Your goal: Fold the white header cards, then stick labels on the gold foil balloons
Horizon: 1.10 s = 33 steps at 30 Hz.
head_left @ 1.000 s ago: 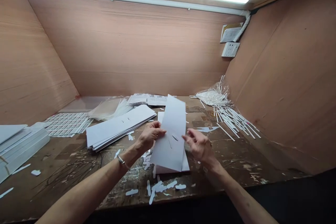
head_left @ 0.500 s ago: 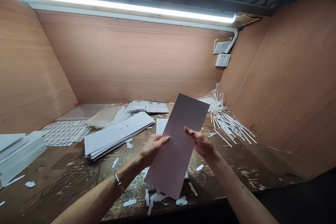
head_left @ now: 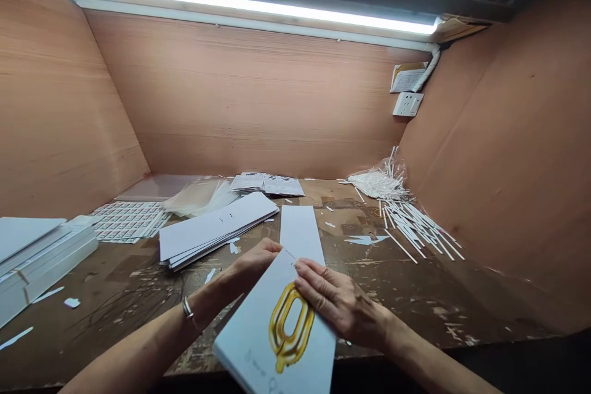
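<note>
A white folded card (head_left: 247, 326) printed with a gold, oval ring-shaped balloon figure tilts toward me at the table's front edge. My left hand (head_left: 258, 265) is closed at the card's upper left corner, its fingertips partly hidden. My right hand (head_left: 339, 301) lies over the card's upper right side, fingers together across the printed face and its thumb out of sight. Small slits show near the card's top edge. Behind it, a white strip of card (head_left: 301, 231) lies flat on the table.
A stack of long white cards (head_left: 217, 228) lies left of centre. Further left are printed label sheets (head_left: 132, 220) and a clear box of cards (head_left: 50, 265). White sticks (head_left: 418, 228) spread at the right near a plastic bag (head_left: 381, 181). Paper scraps (head_left: 367, 239) litter the wooden table (head_left: 406, 295).
The plain grey-looking card face held upright has given way to a lower, folded card showing a gold print. Both hands moved down; my right hand now lies over the top of the card.
</note>
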Motion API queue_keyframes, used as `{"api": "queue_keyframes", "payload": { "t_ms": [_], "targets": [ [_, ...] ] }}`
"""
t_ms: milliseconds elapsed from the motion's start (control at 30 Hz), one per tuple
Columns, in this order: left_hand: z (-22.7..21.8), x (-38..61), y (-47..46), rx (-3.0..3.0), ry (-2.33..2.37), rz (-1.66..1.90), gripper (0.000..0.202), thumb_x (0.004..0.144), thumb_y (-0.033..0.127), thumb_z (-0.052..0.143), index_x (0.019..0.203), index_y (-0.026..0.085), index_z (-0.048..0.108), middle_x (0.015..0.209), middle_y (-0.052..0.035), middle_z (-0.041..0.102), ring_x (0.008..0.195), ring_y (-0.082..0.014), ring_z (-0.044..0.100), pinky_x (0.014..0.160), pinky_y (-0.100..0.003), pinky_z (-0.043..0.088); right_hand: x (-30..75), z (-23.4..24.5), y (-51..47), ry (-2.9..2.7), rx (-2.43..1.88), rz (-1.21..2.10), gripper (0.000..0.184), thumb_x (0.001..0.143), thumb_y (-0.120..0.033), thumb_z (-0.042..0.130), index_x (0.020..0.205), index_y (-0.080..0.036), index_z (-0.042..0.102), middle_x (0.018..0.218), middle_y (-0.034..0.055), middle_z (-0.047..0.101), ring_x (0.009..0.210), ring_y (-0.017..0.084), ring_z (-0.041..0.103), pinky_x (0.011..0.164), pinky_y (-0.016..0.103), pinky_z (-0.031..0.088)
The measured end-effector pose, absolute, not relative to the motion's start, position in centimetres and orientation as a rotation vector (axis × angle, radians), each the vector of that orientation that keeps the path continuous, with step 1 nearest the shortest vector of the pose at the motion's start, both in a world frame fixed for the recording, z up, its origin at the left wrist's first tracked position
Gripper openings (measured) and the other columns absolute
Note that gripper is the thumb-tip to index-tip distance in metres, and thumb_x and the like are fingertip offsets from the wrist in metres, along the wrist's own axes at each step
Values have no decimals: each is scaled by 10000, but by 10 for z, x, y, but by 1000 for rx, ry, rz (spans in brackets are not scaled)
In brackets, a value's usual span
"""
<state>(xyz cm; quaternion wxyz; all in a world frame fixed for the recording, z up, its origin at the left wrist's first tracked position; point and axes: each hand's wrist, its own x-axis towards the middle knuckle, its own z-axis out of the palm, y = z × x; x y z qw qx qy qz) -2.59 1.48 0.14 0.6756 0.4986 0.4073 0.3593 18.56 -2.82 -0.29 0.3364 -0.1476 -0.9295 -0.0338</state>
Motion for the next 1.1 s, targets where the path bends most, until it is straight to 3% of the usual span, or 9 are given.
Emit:
{"api": "queue_keyframes", "payload": {
  "t_ms": [133,267,333,433,500,600,700,833,1100],
  "targets": [
    [0,-34,21,1089,832,665,90,594,175,631,622,93,608,527,-9,568,428,-80,455,431,-193,329,181,-12,-24,-2614,-348,-612,383,837,-103,384,1204,-10,439,1250,225,441,1223,328,300,928,477,409],
    [3,-39,21,1090,760,741,282,685,369,589,636,91,588,587,-44,584,527,-115,507,496,-211,373,177,-22,-18,-2636,-353,-718,397,833,-116,380,1214,-17,429,1254,211,443,1211,334,319,916,454,430],
    [4,-37,16,1094,827,760,323,663,428,616,661,107,578,596,-31,582,541,-120,521,492,-206,375,174,-26,-18,-2641,-337,-701,415,824,-126,389,1219,-5,420,1252,220,440,1212,345,312,920,460,422],
    [1,-33,10,1116,937,750,307,564,360,714,630,108,551,534,3,550,457,-88,479,440,-186,339,174,-25,-22,-2704,-358,-549,463,799,-103,408,1249,4,380,1288,231,391,1238,346,263,950,472,378],
    [-4,-32,10,1099,953,749,306,539,335,724,623,100,547,528,-7,556,442,-94,482,437,-195,345,181,-14,-23,-2766,-407,-272,490,789,-88,422,1274,-46,365,1322,188,367,1254,300,261,982,440,344],
    [-10,-31,13,1106,954,794,287,562,328,698,669,103,556,565,-31,585,458,-124,515,451,-223,370,191,10,-18,-2533,-708,362,397,823,-171,413,1217,-139,448,1257,110,470,1167,206,416,935,358,388],
    [-6,-25,11,1159,949,791,265,580,323,669,693,112,556,589,-37,594,487,-147,537,473,-245,386,182,18,-6,-2029,-1136,719,352,887,-338,301,1008,-160,580,1002,78,621,913,171,567,760,307,449],
    [10,-10,2,1316,1009,761,225,589,327,609,647,118,551,561,-12,552,492,-128,499,473,-227,352,146,-5,7,-1869,-1466,742,493,881,-482,228,818,-153,590,713,62,629,639,152,561,561,248,383],
    [-19,-10,12,1714,1477,871,271,545,275,541,403,159,341,444,47,323,470,-77,308,446,-214,215,116,-48,17,-1982,-1522,622,416,909,-397,195,1022,-168,523,791,68,640,712,162,589,571,231,350]
  ]
}}
